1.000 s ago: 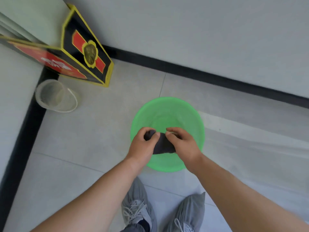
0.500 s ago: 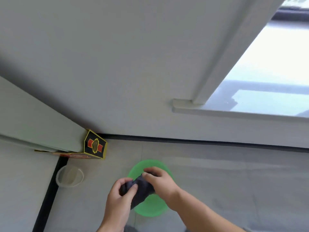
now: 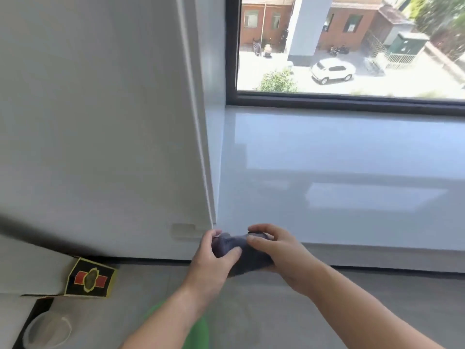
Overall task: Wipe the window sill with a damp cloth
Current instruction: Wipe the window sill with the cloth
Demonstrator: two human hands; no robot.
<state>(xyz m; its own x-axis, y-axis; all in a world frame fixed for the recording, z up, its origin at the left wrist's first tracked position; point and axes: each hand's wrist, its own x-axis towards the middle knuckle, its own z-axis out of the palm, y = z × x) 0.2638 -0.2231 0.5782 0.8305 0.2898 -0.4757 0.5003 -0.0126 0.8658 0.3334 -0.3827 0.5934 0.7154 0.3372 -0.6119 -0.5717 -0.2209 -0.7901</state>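
A dark grey cloth (image 3: pixel 242 255) is bunched between both hands, just below the front left corner of the window sill. My left hand (image 3: pixel 214 260) grips its left end with curled fingers and thumb. Its right end is held by my right hand (image 3: pixel 276 250), fingers curled over the top. The wide white glossy window sill (image 3: pixel 339 177) stretches right from the wall corner, under a dark-framed window (image 3: pixel 352 99).
A green basin (image 3: pixel 198 331) sits on the floor under my left forearm, mostly hidden. A black, red and yellow box (image 3: pixel 90 279) leans at the wall on the left, with a clear plastic container (image 3: pixel 47 331) beside it. A white wall column (image 3: pixel 125 122) borders the sill's left end.
The view has swung up from the basin on the floor to the window sill. Both hands have lifted the cloth from over the basin up to the sill's front edge.
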